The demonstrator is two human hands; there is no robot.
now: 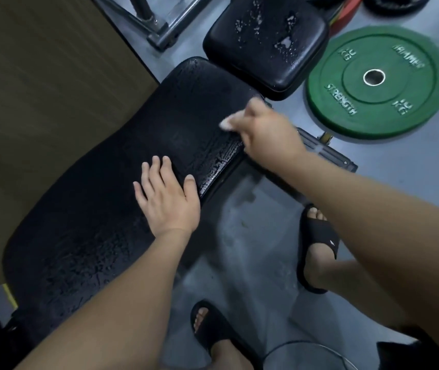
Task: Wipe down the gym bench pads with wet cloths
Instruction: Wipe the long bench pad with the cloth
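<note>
The long black back pad (111,182) of the gym bench runs from lower left to upper middle, and its surface is beaded with water. Beyond its far end sits the square black seat pad (266,44), with pale wet or worn patches on top. My left hand (167,198) lies flat on the back pad near its right edge, fingers straight and slightly spread. My right hand (263,129) is blurred over the pad's right edge further up. Its thumb points left onto the pad and its fingers are curled out of sight. No cloth is visible.
A green weight plate (378,81) lies on the grey floor to the right, with a red plate (344,17) behind it. A metal frame (159,25) stands at the top and a brown panel (39,89) on the left. My feet in black slides (317,241) stand on wet floor beside a round metal rim (306,345).
</note>
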